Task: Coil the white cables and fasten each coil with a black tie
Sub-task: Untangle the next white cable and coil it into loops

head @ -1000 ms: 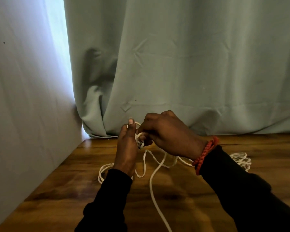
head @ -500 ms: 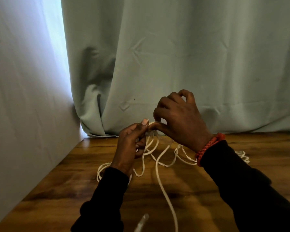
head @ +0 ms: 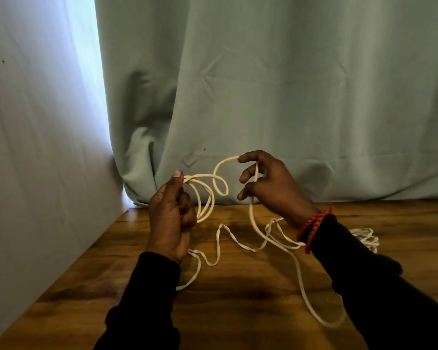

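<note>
Loops of cable hang pinched in the left hand; the right hand holds the next length between curled fingers. Slack trailing over the desk toward its near edge could snag, I judge, tugging loops loose.

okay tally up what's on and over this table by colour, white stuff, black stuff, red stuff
White: 2, the cable held in both hands and a bundle of cable behind the right sleeve
Black: 2, the sleeves
Red: 1, the wristband
Total: 5; no black tie in view
</note>
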